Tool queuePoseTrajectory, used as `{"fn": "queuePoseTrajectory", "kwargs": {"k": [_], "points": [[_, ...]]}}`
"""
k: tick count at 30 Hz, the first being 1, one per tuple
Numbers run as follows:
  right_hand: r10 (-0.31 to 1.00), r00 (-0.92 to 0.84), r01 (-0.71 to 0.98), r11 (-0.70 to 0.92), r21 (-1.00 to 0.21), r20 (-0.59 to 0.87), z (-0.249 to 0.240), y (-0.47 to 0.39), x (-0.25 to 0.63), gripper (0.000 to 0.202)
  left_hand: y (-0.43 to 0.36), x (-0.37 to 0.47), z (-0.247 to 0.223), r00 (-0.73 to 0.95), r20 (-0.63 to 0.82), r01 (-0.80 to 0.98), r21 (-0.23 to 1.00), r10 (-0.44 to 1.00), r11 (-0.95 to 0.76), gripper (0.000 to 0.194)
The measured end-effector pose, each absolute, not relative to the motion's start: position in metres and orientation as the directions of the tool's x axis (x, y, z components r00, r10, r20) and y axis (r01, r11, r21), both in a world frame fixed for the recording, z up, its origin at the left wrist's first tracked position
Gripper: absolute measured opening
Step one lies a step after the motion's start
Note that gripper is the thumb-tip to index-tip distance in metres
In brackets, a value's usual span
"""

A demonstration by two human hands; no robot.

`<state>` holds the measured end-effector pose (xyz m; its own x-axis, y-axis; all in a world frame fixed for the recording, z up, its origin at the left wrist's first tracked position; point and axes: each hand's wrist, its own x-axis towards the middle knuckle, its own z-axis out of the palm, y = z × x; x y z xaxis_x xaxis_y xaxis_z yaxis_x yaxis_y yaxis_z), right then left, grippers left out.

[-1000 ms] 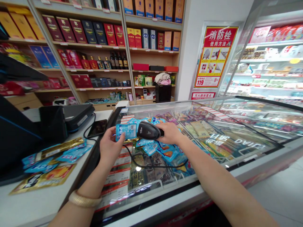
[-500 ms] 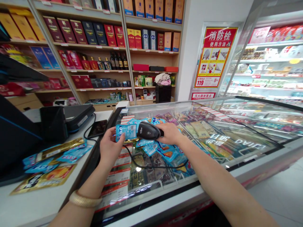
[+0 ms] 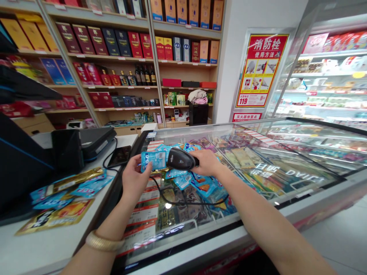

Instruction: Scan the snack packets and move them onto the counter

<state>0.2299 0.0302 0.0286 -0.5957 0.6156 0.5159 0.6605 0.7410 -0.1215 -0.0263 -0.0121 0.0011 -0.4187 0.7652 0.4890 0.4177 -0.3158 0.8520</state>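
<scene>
Between the thumb and fingers of my left hand (image 3: 135,172) is a small blue snack packet (image 3: 156,160), its printed barcode side facing up. My right hand (image 3: 208,162) is wrapped round the handle of a black barcode scanner (image 3: 181,158), whose head points left at the packet, close to its right edge. The scanner's black cable (image 3: 183,203) loops over the glass below. Several more blue packets (image 3: 183,180) lie in a pile on the glass under and behind the scanner.
The glass-topped freezer (image 3: 241,225) stretches to the right, with packaged goods under the glass. On the white counter (image 3: 57,244) at left lie blue and gold packets (image 3: 57,215), a phone (image 3: 119,156) and a black scale (image 3: 97,141). Shelves of boxes (image 3: 123,42) stand behind.
The view has shifted very slightly. Both hands, the packet and the scanner keep the same positions relative to each other.
</scene>
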Motion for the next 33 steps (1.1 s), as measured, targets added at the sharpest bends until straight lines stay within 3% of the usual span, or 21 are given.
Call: {"fn": "queuePoseTrajectory", "kwargs": {"k": [3, 7, 12, 17, 20, 27, 30, 33], "points": [[0.618, -0.554, 0.672, 0.728, -0.137, 0.558, 0.027, 0.035, 0.234, 0.03, -0.012, -0.024, 0.0, -0.435, 0.457, 0.361, 0.878, 0.776, -0.314, 0.044], [0.652, -0.372, 0.75, 0.63, -0.2, 0.66, 0.024, 0.048, 0.25, 0.032, -0.015, -0.01, 0.001, -0.431, 0.341, 0.195, 0.939, 0.835, -0.283, 0.044], [0.701, -0.114, 0.848, 0.437, -0.299, 0.704, 0.018, 0.061, 0.269, 0.026, -0.018, 0.02, 0.002, -0.229, 0.232, 0.158, 0.967, 0.945, -0.199, 0.053], [0.707, -0.066, 0.873, 0.382, -0.303, 0.704, 0.015, 0.065, 0.276, 0.025, -0.018, 0.045, -0.01, 0.015, 0.224, 0.147, 0.963, 0.974, -0.224, 0.061], [0.716, -0.073, 0.881, 0.372, -0.291, 0.694, 0.014, 0.065, 0.276, 0.025, -0.02, 0.047, -0.015, 0.031, 0.331, 0.261, 0.908, 0.943, -0.327, 0.055], [0.741, -0.078, 0.887, 0.356, -0.293, 0.667, 0.01, 0.067, 0.276, 0.026, -0.061, -0.005, 0.001, 0.061, 0.538, 0.631, 0.632, 0.841, -0.45, 0.036], [0.737, -0.089, 0.887, 0.365, -0.284, 0.67, 0.008, 0.069, 0.276, 0.026, -0.089, -0.057, 0.01, -0.011, 0.588, 0.794, 0.496, 0.808, -0.351, 0.036], [0.741, -0.108, 0.884, 0.377, -0.278, 0.663, 0.007, 0.069, 0.274, 0.029, -0.112, -0.12, 0.013, -0.195, 0.624, 0.916, 0.392, 0.756, -0.087, 0.035]]}}
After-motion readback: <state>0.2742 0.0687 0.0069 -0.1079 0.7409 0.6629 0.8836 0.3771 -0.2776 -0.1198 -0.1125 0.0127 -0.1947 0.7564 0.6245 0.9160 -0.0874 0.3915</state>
